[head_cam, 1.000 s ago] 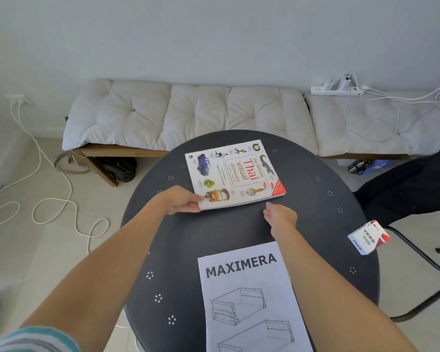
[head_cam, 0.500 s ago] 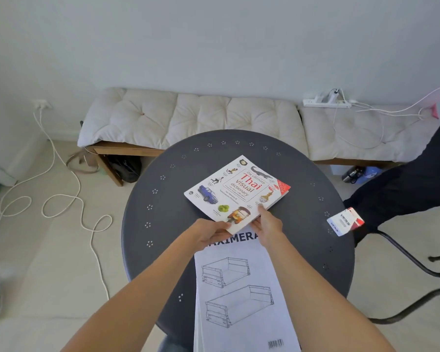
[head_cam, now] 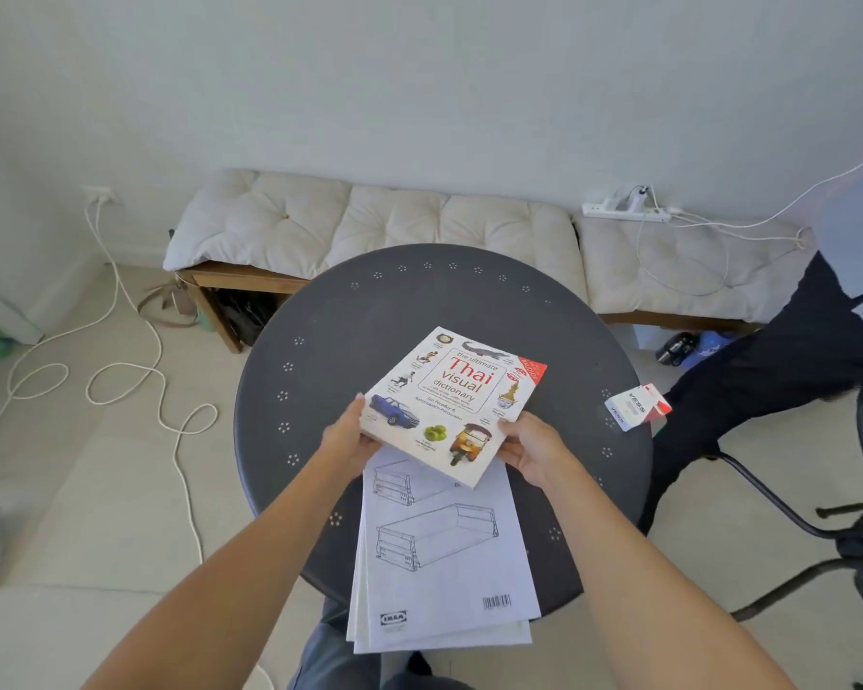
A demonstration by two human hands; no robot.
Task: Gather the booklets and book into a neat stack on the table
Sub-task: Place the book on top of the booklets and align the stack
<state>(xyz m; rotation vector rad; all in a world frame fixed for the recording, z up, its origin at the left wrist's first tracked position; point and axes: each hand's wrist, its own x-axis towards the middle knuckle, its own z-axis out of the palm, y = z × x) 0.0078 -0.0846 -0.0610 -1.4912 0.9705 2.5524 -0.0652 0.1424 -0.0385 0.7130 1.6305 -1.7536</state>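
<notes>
A white book (head_cam: 453, 400) titled "Thai visual dictionary" is tilted and lifted above the round dark table (head_cam: 320, 341). My left hand (head_cam: 347, 435) grips its left near edge and my right hand (head_cam: 531, 448) grips its right near corner. Under the book's near end lie white furniture-assembly booklets (head_cam: 444, 555), loosely fanned, with their near ends hanging over the table's front edge. The book covers the booklets' top part and title.
A small white and red box (head_cam: 636, 405) sits at the table's right rim. A cushioned bench (head_cam: 369, 231) stands behind the table, with a power strip (head_cam: 624, 209) and cables on it. A black chair frame (head_cam: 843, 530) and a person's dark-clothed leg (head_cam: 778, 361) are at the right.
Both hands have drawn the book from the table's far side toward me and onto the booklets' top end. The book is turned more diagonally and both hands now grip it.
</notes>
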